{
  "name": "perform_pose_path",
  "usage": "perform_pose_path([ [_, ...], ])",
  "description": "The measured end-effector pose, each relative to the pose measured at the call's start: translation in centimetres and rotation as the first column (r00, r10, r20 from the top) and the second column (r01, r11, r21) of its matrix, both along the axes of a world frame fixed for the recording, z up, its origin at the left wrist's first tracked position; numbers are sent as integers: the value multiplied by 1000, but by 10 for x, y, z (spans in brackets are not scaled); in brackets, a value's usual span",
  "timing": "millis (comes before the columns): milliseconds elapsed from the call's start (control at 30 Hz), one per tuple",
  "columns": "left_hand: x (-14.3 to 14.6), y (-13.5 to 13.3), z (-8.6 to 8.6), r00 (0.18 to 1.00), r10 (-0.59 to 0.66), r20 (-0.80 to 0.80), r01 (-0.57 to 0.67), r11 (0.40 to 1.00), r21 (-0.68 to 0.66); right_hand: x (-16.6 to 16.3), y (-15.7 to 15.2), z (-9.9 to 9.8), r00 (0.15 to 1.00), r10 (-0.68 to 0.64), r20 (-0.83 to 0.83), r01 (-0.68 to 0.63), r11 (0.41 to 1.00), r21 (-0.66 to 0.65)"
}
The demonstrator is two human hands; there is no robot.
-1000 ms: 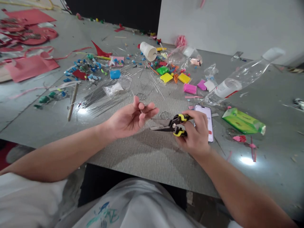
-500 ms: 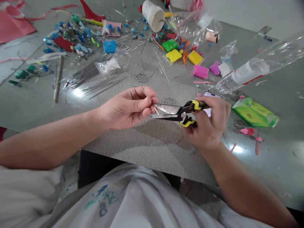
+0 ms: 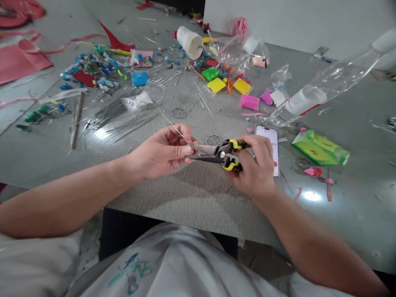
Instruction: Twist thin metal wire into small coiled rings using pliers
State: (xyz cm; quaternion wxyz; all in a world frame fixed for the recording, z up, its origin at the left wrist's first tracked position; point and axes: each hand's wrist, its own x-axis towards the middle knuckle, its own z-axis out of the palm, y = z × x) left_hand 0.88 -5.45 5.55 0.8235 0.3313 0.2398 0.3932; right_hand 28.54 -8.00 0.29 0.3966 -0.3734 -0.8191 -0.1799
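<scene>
My left hand (image 3: 168, 150) pinches a thin metal wire (image 3: 171, 123) between thumb and fingers. One end of the wire sticks up to the left; the other shows at the scissor blades. Wrapped round the black and yellow handles of a pair of scissors (image 3: 222, 154) is my right hand (image 3: 255, 165). The blades are slightly apart and point left, with their tips beside my left thumb and the wire between or against them. A wire ring (image 3: 213, 140) lies on the table just beyond the scissors, and another wire ring (image 3: 178, 113) lies farther back.
A phone (image 3: 274, 144) lies by my right hand, partly covered. Beyond it lean a clear bottle (image 3: 309, 101) and a green packet (image 3: 320, 148). Clay packs (image 3: 216, 85), loose wires (image 3: 123, 107), a wooden stick (image 3: 77, 119) and a white cup (image 3: 189, 42) spread across the table.
The scissor blades have closed partway, and both hands sit slightly lower and my right hand farther left in view. More of the wire and the phone now shows as the view has shifted.
</scene>
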Motion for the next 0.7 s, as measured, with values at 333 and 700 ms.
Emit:
perform_pose_path([
  [333, 3, -5, -1, 996, 81, -42, -81, 997, 2, 4, -3, -1, 999, 26, 33, -24, 998, -58],
  [700, 14, -16, 7, 995, 99, -5, -98, 989, 110, 2, -4, -5, 1000, -12, 19, 14, 996, -89],
])
